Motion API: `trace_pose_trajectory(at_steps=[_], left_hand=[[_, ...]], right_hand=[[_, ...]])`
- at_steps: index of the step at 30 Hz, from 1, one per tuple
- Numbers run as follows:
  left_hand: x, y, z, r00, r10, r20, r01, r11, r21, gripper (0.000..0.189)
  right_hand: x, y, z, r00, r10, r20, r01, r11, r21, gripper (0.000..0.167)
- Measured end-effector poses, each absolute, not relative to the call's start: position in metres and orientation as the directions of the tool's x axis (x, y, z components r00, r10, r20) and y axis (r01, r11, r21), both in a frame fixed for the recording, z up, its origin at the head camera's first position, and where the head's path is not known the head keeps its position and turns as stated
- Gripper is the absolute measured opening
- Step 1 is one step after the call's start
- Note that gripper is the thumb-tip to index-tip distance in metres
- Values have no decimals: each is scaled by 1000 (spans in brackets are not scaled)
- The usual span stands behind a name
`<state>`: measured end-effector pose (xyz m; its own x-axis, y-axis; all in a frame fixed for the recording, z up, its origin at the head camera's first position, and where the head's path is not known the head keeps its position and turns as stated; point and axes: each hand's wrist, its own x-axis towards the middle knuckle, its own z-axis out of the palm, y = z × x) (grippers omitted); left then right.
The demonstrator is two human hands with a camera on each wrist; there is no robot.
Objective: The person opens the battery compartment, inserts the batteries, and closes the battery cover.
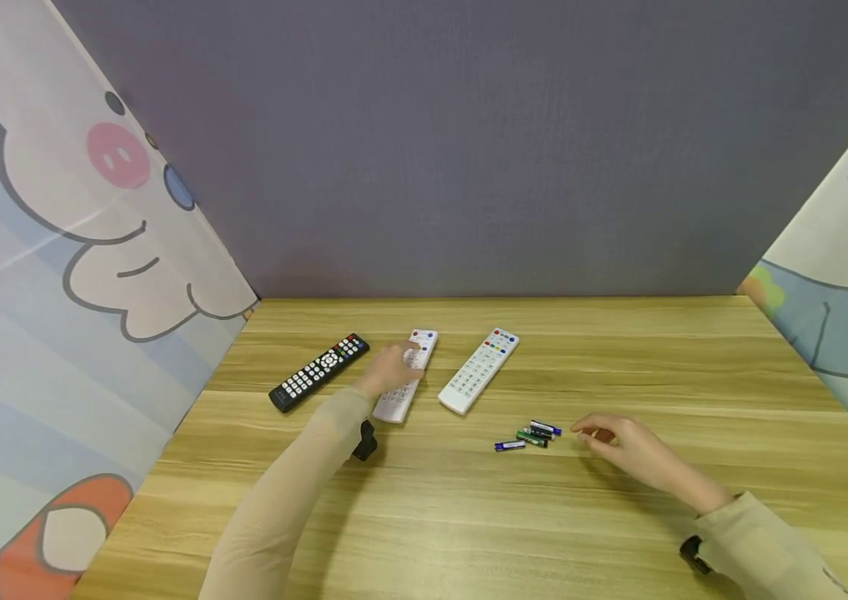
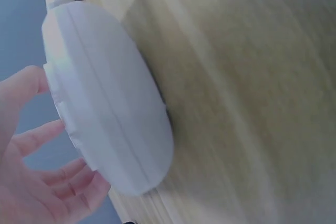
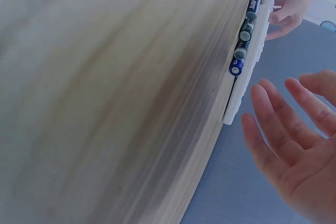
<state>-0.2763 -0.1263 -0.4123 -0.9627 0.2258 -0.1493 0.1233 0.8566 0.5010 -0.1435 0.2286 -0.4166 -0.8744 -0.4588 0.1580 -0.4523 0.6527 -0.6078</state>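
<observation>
well, from my end this looks barely begun: my left hand touches the middle white remote, and i cannot tell whether it grips. at its three o'clock lies the other white remote, at nine the black remote, both untouched. my right hand, empty and relaxed, has loose batteries at nine o'clock on the surface. i count three remotes, four batteries.

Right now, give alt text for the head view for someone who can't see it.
A person's left hand touches a white remote between a black remote and a second white remote on a wooden table; the right hand hovers right of four batteries.
</observation>
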Motion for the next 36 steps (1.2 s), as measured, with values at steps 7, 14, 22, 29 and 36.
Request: trace_pose_trajectory(at_steps=[7,14,22,29,36], left_hand=[[-272,-129,-409,-967,222,-122,121,829,547,58],[-269,-131,-406,-971,215,-106,109,789,604,58],[-264,-134,-403,-972,213,-98,95,740,666,57],[-258,-135,-403,-968,237,-80,102,666,739,57],[-250,-133,-395,-972,229,-55,86,563,822,57]], right_hand=[[-143,228,-416,-875,-457,160,-453,653,-607,16],[-143,227,-415,-873,-460,160,-455,654,-604,17],[-141,226,-413,-868,-470,161,-463,647,-606,17],[-140,224,-411,-864,-475,166,-472,651,-594,17],[-139,220,-407,-855,-489,174,-488,641,-592,17]])
